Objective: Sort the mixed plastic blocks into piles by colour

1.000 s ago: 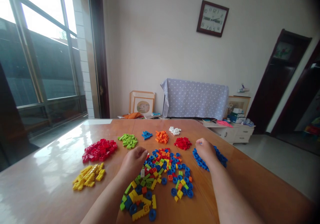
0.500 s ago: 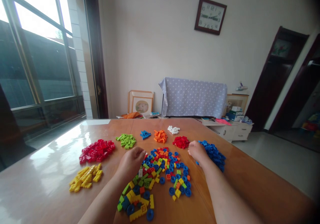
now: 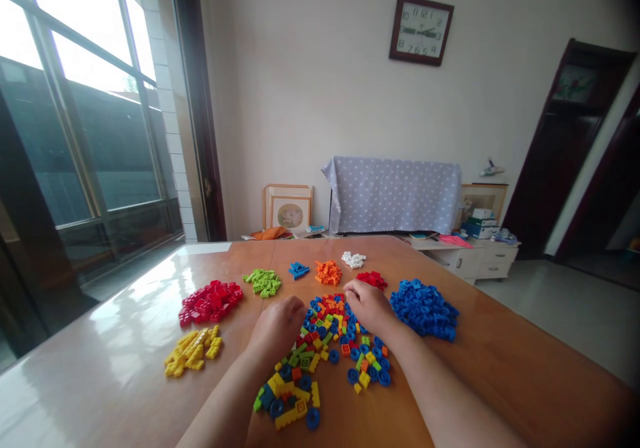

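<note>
A mixed pile of toy building bricks and blue wheels (image 3: 330,338) is spread across the middle of the table. My left hand (image 3: 281,325) is at the pile's left edge, fingers curled inward; whatever they may hold is hidden. Over the pile's upper right edge, my right hand (image 3: 369,305) has its thumb and fingers drawn together, and I cannot make out anything between them. Just behind that hand lies a small heap of red pieces (image 3: 374,279), partly covered. To its right is a large heap of blue pieces (image 3: 424,309).
Sorted heaps ring the mixed pile: yellow bricks (image 3: 194,351), red bricks (image 3: 211,303), lime green bricks (image 3: 263,282), light blue pieces (image 3: 299,270), orange pieces (image 3: 328,273) and white pieces (image 3: 353,260). The glossy wooden table (image 3: 500,368) reaches toward a low white cabinet (image 3: 493,261).
My right hand has moved left, from beside the blue heap to the mixed pile's upper edge. My left hand stays by the pile's left side. The view has shifted slightly.
</note>
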The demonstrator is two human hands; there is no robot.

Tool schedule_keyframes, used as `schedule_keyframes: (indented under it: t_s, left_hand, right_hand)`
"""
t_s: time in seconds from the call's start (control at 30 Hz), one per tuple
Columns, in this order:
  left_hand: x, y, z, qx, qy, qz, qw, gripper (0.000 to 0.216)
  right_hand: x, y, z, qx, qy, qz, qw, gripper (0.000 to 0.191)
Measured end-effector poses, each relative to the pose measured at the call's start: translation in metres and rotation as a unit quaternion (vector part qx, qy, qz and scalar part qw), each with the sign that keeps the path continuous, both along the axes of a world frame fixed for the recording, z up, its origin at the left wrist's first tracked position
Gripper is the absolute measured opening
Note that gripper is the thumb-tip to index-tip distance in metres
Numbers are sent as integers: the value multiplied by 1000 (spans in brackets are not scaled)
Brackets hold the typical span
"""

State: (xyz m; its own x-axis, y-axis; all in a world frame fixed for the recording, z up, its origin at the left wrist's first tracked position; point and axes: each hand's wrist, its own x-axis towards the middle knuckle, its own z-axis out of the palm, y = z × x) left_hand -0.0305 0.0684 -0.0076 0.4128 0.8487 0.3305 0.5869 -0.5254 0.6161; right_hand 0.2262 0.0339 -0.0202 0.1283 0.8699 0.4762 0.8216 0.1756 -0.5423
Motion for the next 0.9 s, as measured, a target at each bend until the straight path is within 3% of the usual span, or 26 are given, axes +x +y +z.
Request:
schedule_keyframes:
  t_s: [0.13,0.27,0.4,0.53,0.63,0.9]
  left_hand:
    - [0,-4,5,-2,18,-1,1000,29]
    - [0,-5,1,25,60,-24,998,27]
    - [1,-6,-5,58,116,-49,990,29]
    - [3,-8,-9,47,160,-61,984,39]
    - [3,-9,-13,45,171,-85,981,47]
    - [0,1,-27,44,187,-120,974,49]
  right_hand:
    - [-9,-1,13,5,-2,-15,1000,27]
    - [-4,1,15,-43,13,-34,998,28]
    - [-4,-21,1,-85,12,-41,995,48]
    - [-15,-61,-22,-197,-43,-41,978,78]
    - [-30,-84,-32,-254,-113,-11,960,81]
    - [-67,-84,-16,-278,-139,7,951,84]
